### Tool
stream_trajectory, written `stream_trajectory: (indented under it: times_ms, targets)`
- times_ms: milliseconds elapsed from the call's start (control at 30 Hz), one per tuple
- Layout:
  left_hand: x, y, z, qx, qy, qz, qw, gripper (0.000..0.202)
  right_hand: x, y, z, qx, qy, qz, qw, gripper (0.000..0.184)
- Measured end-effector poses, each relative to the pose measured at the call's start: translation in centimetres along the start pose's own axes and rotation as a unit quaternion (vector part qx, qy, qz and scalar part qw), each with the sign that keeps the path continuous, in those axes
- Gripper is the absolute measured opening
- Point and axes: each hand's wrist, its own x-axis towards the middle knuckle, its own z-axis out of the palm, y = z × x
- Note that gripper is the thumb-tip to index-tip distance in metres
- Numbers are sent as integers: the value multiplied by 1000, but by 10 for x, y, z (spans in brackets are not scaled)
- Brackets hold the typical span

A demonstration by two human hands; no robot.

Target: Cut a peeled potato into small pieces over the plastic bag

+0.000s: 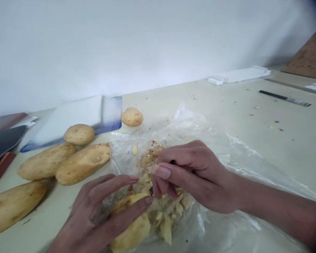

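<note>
My left hand (100,207) reaches in from the lower left, index finger and thumb stretched out and apart. Under its thumb a peeled yellow potato (133,233) shows on clear plastic sheeting; I cannot tell whether the other fingers touch it. My right hand (192,175) is closed in a pinch close to the left fingertips. Small dark parts show between and below its fingers, but what it holds is mostly hidden. Below both hands lies a heap of potato peelings and scraps (160,218) on the plastic sheet (226,175).
Several long unpeeled potatoes (47,161) lie at left, with a small round potato (131,117) farther back. Behind them is a blue-edged board (117,112) bearing a white slab (76,116). A black cutter knife (284,98) and white strips (242,75) lie at right.
</note>
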Motion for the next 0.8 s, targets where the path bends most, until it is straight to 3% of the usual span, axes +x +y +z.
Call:
stream_trajectory:
  times_ms: [133, 333, 667, 800]
  targets:
    - [-1, 0, -2, 29, -3, -4, 1000, 49, 0, -1, 1, -10, 32, -19, 999, 26]
    - [-10, -1, -8, -42, 15, -64, 997, 62, -3, 1, 0, 17, 87, 13, 996, 39]
    - [-9, -3, -2, -77, 75, -79, 991, 36, -6, -5, 9, -11, -21, -24, 999, 27]
    - [-24, -6, -2, 8, 19, -38, 999, 43, -5, -6, 12, -20, -18, -49, 998, 24]
